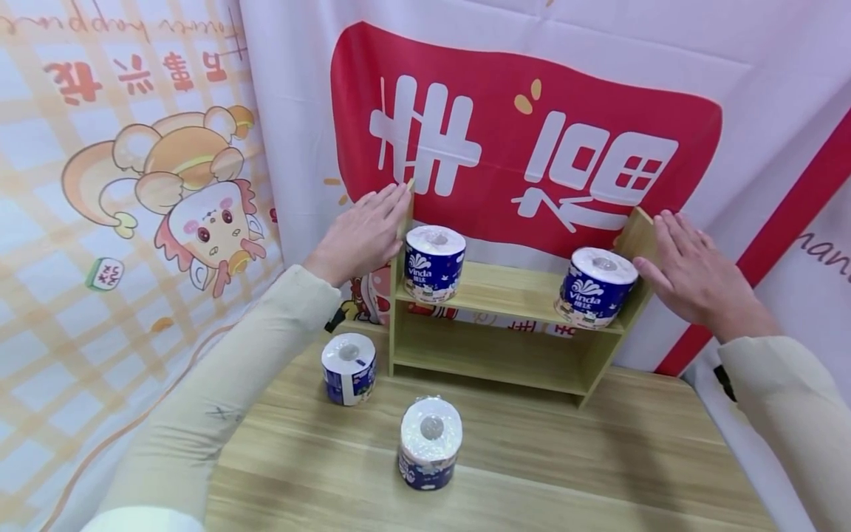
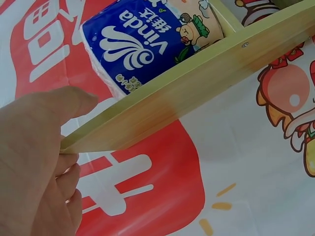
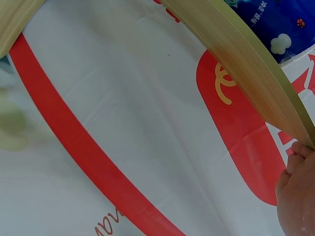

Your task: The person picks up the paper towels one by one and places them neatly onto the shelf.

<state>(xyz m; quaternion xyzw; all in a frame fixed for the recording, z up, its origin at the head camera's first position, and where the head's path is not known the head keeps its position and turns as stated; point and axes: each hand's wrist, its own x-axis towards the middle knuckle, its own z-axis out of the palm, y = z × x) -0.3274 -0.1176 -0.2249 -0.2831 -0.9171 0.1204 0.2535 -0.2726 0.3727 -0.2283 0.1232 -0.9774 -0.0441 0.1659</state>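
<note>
A small two-tier wooden shelf (image 1: 492, 373) stands on the table. At the top of its left side panel (image 2: 162, 98), my left hand (image 1: 366, 233) grips the board, thumb on the inner side and fingers on the outer. My right hand (image 1: 701, 277) holds the top of the right side panel (image 3: 246, 64), its fingers along the outside and its thumb at the front edge. On the upper board, a blue-and-white Vinda toilet roll (image 1: 435, 266) stands upright at the left end, and a second toilet roll (image 1: 594, 290) is at the right end.
Left of the shelf, another toilet roll (image 1: 349, 373) stands on the wooden table (image 1: 545, 473). One more toilet roll (image 1: 429, 447) is upright in front of the shelf. A printed cloth (image 1: 299, 111) with a red banner hangs behind; a checked cloth (image 1: 40, 295) covers the left side.
</note>
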